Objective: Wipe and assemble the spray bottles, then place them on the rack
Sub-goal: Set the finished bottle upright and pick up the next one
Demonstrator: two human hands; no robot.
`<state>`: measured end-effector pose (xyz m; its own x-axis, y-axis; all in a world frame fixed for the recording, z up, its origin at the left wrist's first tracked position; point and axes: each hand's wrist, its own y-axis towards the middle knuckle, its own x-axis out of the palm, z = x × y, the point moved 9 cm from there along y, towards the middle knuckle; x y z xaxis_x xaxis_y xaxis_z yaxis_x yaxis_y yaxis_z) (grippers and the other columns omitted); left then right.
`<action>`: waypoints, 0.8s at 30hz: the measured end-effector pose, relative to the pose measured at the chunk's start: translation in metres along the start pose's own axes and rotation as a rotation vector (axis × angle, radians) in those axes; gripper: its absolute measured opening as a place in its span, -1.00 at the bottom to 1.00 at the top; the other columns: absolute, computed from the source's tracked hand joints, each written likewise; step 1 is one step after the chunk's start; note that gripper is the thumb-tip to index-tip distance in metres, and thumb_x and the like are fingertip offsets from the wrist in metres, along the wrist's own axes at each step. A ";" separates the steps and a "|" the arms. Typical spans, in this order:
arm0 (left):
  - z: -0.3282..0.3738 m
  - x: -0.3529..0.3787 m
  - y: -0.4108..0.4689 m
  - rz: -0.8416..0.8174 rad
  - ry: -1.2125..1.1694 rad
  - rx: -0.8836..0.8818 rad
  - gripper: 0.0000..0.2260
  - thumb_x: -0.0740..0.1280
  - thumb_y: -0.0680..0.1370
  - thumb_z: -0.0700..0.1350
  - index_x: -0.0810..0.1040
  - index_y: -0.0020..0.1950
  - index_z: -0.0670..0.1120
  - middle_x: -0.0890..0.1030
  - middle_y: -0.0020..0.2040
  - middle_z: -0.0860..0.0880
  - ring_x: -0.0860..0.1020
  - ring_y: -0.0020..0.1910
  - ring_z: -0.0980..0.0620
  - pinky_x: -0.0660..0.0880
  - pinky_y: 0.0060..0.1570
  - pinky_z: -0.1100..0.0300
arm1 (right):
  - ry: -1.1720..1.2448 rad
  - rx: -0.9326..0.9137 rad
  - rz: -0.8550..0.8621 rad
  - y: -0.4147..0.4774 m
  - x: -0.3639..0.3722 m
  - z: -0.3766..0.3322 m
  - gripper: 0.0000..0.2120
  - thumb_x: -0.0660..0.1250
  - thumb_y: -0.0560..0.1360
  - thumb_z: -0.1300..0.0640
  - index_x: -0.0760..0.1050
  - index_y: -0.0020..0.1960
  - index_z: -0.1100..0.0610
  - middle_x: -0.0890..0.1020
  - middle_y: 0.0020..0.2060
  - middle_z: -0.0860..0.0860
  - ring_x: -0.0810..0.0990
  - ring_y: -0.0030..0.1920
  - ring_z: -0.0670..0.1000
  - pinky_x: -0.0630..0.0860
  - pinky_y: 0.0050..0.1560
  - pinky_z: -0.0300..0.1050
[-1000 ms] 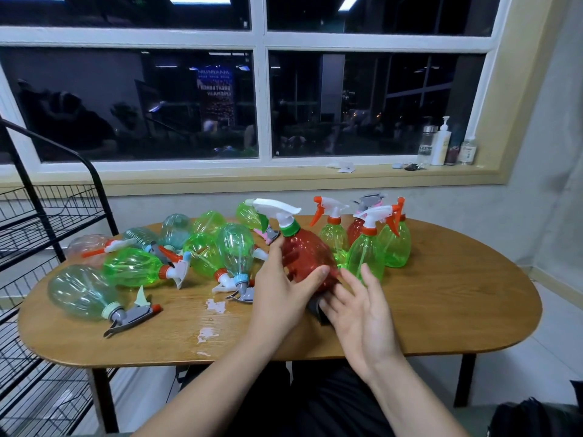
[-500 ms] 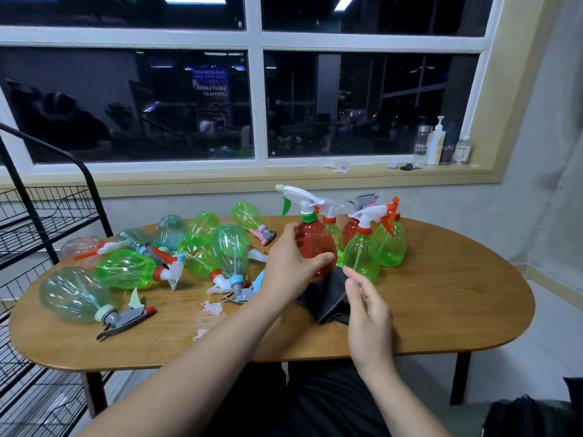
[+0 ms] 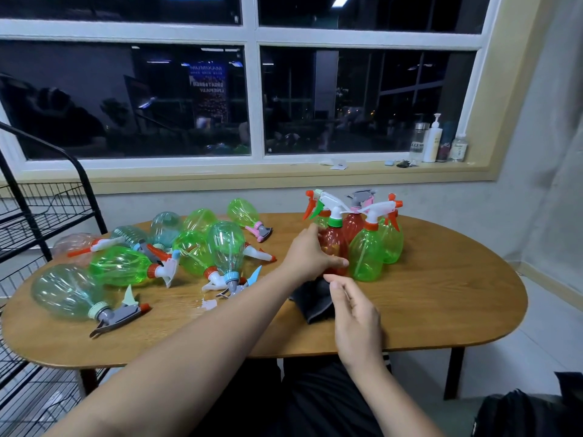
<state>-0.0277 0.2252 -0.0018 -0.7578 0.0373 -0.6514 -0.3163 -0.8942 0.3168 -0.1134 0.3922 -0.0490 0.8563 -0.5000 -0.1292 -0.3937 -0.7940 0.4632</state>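
1. Oval wooden surface (image 3: 441, 304) under a dark window, carrying every spray bottle in view. No bottle showing on the visible shelves of the black wire rack (image 3: 50, 200) at its left end, so racking judged not yet begun.
2. Heap of clear plastic bottles lying on their sides (image 3: 123, 266) across the left half, in green, blue-green and pale pink. Trigger heads fitted wherever a neck shows. Judged to be the larger share of the work, waiting for the wipe.
3. Small cluster of upright green and red bottles (image 3: 366, 257) standing right of centre, toward the far edge, trigger heads on. Judged wiped and assembled, with only the rack left for them.
4. Left hand (image 3: 307, 255) reaching across and gripping the red translucent bottle with white trigger and green collar (image 3: 334, 244), thumb across its front. Bottle upright at the near left of the cluster, close against its neighbours. Base hidden, so set down or lifted cannot be told.
5. Right hand (image 3: 356, 313) nearer the body, fingers loosely curled, over the right edge of the cloth. Pinching it or merely above it cannot be told.
6. Crumpled dark grey cloth (image 3: 315, 304) on the surface just in front of the red bottle, between the two hands.
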 end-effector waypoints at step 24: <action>-0.032 -0.063 -0.043 0.032 0.273 0.101 -0.48 0.57 0.48 0.11 0.56 0.39 0.03 0.53 0.30 0.01 0.57 0.22 0.00 0.54 0.21 0.05 | -0.064 0.024 -0.027 0.003 0.003 0.004 -0.78 0.23 0.72 -0.09 0.66 0.18 -0.14 0.70 -0.04 -0.26 0.65 0.00 -0.19 0.56 0.00 -0.16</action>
<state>0.0518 0.2469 0.0042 -0.5910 -0.1237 -0.7971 -0.3603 -0.8437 0.3980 -0.1133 0.3874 -0.0517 0.8437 -0.4991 -0.1976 -0.3795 -0.8150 0.4380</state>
